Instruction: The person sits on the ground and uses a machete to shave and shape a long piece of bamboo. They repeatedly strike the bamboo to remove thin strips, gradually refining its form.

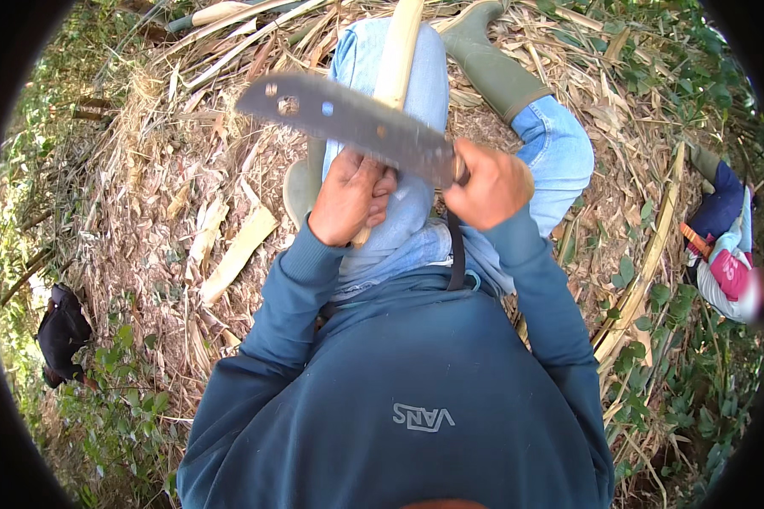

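Our right hand (489, 185) clenches a machete (352, 121); our left hand (352, 195) clasps a slat (398, 58), likely braced on the knee's (431, 78) far edge.

We see a dark teal-blue sweatshirt (373, 373) spreading toward 6 o'clock, a pale lettered mark (423, 417) on its front. Its long sleeves (267, 327) end in snug cuffs (314, 257). Toward 12 o'clock we see faded light-blue jeans (560, 161), a narrow black strap (457, 250) at the waist, and a tall olive-green boot (497, 72) at 1 o'clock.
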`<state>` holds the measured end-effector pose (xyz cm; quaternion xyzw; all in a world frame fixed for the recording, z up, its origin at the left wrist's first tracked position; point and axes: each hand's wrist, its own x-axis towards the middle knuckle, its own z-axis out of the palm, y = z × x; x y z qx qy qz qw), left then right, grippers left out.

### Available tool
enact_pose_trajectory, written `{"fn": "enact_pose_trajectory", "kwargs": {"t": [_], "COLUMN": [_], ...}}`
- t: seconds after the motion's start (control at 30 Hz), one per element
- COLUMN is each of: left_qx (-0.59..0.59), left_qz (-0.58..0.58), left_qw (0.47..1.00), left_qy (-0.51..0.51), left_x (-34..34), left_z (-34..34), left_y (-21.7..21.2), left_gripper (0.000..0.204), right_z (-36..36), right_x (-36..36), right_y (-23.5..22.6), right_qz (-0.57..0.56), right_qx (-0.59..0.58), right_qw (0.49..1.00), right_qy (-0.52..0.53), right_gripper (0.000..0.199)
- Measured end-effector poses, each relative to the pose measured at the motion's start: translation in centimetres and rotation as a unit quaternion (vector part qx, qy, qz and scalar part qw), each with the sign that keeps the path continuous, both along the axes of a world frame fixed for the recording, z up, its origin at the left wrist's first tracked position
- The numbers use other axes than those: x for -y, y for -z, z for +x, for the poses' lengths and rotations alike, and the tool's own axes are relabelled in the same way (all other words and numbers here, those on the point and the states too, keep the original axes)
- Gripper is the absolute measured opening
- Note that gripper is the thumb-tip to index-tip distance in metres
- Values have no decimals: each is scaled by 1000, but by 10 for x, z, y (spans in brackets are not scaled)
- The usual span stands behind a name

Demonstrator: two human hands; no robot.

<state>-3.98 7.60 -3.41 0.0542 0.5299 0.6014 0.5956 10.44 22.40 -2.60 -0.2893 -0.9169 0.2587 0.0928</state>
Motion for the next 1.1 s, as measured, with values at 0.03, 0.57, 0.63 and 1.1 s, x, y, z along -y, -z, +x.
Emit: {"fn": "enact_pose_trajectory", "kwargs": {"t": [0.03, 0.57, 0.63, 1.1], "left_qx": [-25, 3, 11, 2], "left_qz": [9, 22, 11, 36], "left_qw": [1000, 1000, 1000, 999], "left_qy": [-4, 19, -9, -11], "left_x": [-3, 4, 6, 9], "left_z": [2, 0, 4, 7], "left_y": [-5, -9, -9, -13], "left_gripper": [26, 25, 25, 27], "right_z": [-11, -32, -11, -6], "right_x": [-2, -22, -5, 2], "right_y": [-8, -8, -10, -13], "right_qz": [-7, -59, -47, -46], "right_qx": [18, 14, 33, 29], "right_qw": [999, 997, 998, 998], "right_qy": [27, 38, -1, -11], "right_gripper": [19, 26, 27, 18]}}
